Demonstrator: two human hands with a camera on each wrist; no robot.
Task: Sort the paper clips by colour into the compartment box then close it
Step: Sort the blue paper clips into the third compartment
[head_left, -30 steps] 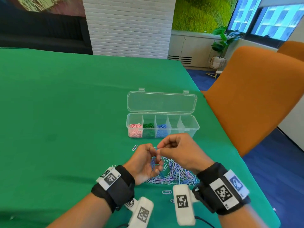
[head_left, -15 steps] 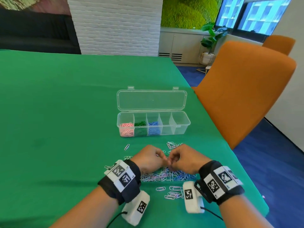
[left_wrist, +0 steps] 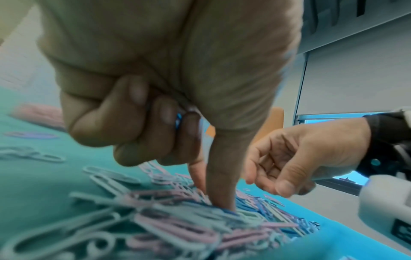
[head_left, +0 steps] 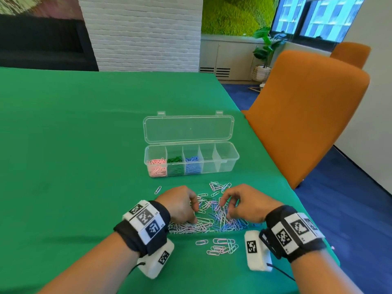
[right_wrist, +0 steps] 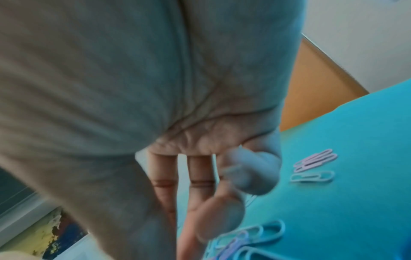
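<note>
Paper clips (head_left: 214, 217) heaped – hands (head_left: 182, 203) picking.

A green-covered table (head_left: 84, 134) carries everything. Beyond both hands, the clear box (head_left: 224, 164) stands on it with its lid (head_left: 188, 129) laid open behind. Between and under the hands (head_left: 180, 203) lies the main heap of clips (head_left: 220, 219), pink, white and blue. A few loose clips (head_left: 222, 246) lie nearer than the wrists, a small cluster (head_left: 219, 186) just past the right hand (head_left: 246, 203), and a lone clip (head_left: 157, 189) beyond the left.

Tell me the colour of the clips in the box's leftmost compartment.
Pink clips, clearest in the head view.
</note>
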